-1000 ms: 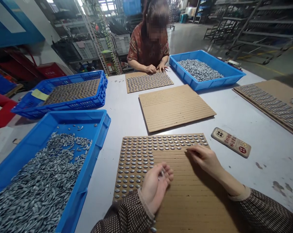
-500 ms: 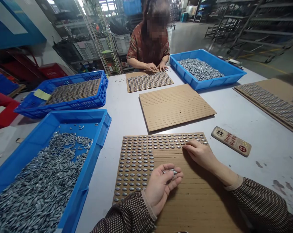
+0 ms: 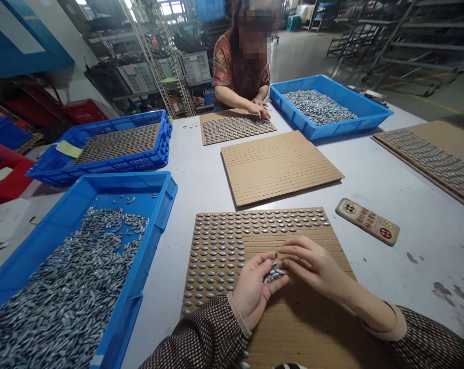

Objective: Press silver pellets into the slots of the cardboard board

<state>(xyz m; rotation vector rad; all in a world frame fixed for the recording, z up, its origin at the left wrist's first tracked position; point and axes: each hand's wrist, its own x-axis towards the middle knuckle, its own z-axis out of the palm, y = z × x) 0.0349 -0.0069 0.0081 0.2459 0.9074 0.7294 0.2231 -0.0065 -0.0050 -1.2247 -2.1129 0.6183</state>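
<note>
Your left hand (image 3: pixel 253 292), cupped around a cluster of metal pieces (image 3: pixel 273 272), sits at 6 o'clock over the cardboard board (image 3: pixel 293 328); your right hand (image 3: pixel 312 264), at its 3 o'clock, pinches into that cluster, blue bin (image 3: pixel 160 205) at 9 o'clock.

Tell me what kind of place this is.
Most likely a factory assembly floor. There are blue bins heaped with small metal pieces and cardboard boards being filled by hand at a shared table, with metal racks behind.
</note>
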